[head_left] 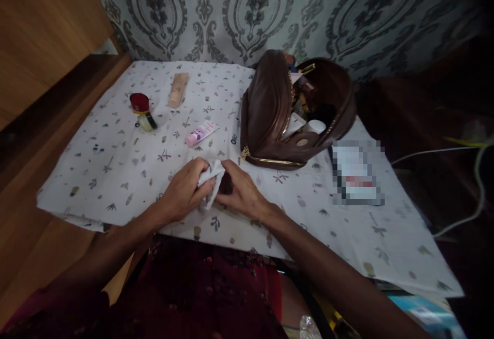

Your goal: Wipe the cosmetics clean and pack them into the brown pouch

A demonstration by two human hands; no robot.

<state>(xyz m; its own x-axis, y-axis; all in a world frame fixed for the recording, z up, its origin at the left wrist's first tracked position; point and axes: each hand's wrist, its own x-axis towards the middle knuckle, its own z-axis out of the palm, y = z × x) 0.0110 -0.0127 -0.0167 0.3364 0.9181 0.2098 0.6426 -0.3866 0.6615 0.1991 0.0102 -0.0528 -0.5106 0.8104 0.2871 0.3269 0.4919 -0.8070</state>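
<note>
A crumpled white cloth or tissue point(211, 175) is between my two hands, above the near edge of the table. My left hand point(188, 187) is closed around its left side. My right hand point(243, 190) has its thumb and fingers closed on the right side; a dark gap shows between them, and whether something else is inside is hidden. Just beyond my hands lies a small pink and white tube point(201, 133). Behind it to the left are a beige tube point(178, 90), a dark red round container point(139, 103) and a small pale green container with a dark cap point(147, 122).
An open brown toiletry bag point(266, 107) with bottles and tubes inside stands at the back right. Right of it lies a blurred-out flat device point(358, 174) near a white cable point(480, 195). A patterned cloth point(127, 184) covers the table; a wooden cabinet point(46, 30) borders the left.
</note>
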